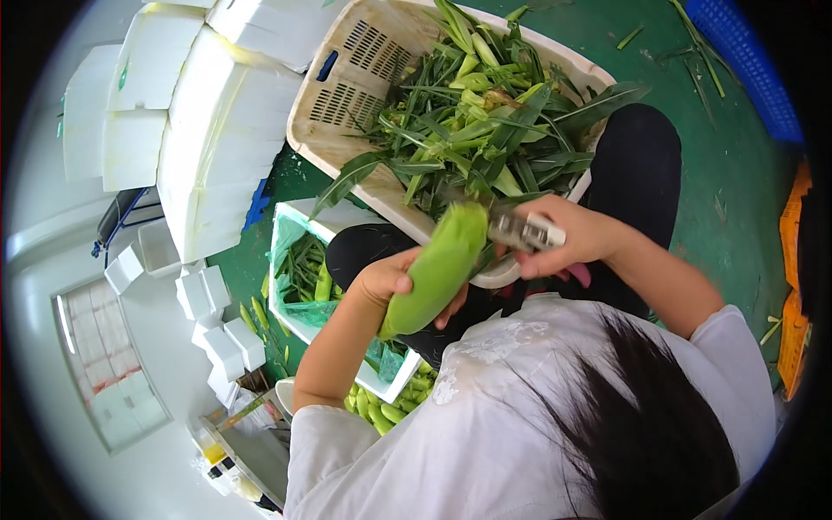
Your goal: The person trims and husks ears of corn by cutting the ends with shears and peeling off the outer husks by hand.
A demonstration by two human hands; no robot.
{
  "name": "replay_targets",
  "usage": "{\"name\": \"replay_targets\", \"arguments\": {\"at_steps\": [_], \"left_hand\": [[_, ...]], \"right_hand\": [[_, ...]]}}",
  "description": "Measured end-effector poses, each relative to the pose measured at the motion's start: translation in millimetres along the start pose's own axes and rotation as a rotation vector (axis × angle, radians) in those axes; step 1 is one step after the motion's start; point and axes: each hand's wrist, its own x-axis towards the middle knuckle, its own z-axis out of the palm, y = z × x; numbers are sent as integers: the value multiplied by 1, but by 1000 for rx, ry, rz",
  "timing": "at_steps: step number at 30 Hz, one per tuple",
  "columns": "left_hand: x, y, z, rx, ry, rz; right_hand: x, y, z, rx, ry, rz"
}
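Note:
An ear of corn in its green husk [434, 273] lies tilted across my left hand [388, 276], which grips it around its lower half. My right hand [572, 237] holds a metal hand tool [520, 229], blurred by motion, at the ear's top end. A pink piece [578, 274] shows beneath that hand; whether it belongs to the tool I cannot tell. Just beyond both hands stands a dirty white plastic crate [338, 123], with slotted walls. Stripped corn husks and leaves [487, 123] are heaped in it, some hanging over its rim.
Left of my knees sits a white foam box [296, 211] with a green plastic liner and leaves inside. Several husked-in ears [383, 413] lie behind it. Foam boxes [214, 136] are stacked at the left. A blue basket [747, 71] and orange crates [793, 312] stand at the right.

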Motion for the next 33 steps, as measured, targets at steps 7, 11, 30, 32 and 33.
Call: {"name": "replay_targets", "arguments": {"at_steps": [7,11,30,32,33], "left_hand": [[32,40,-3,109,786,918],[39,48,-16,50,814,1257],[63,-12,-6,-1008,-273,967],[56,-15,9,-805,-216,1064],[49,-22,5,-808,-209,1086]], "right_hand": [[-19,41,27,521,390,-45],[-16,33,46,241,340,150],[14,22,34,422,-343,239],[17,26,32,464,-462,246],[20,23,33,432,-490,263]]}}
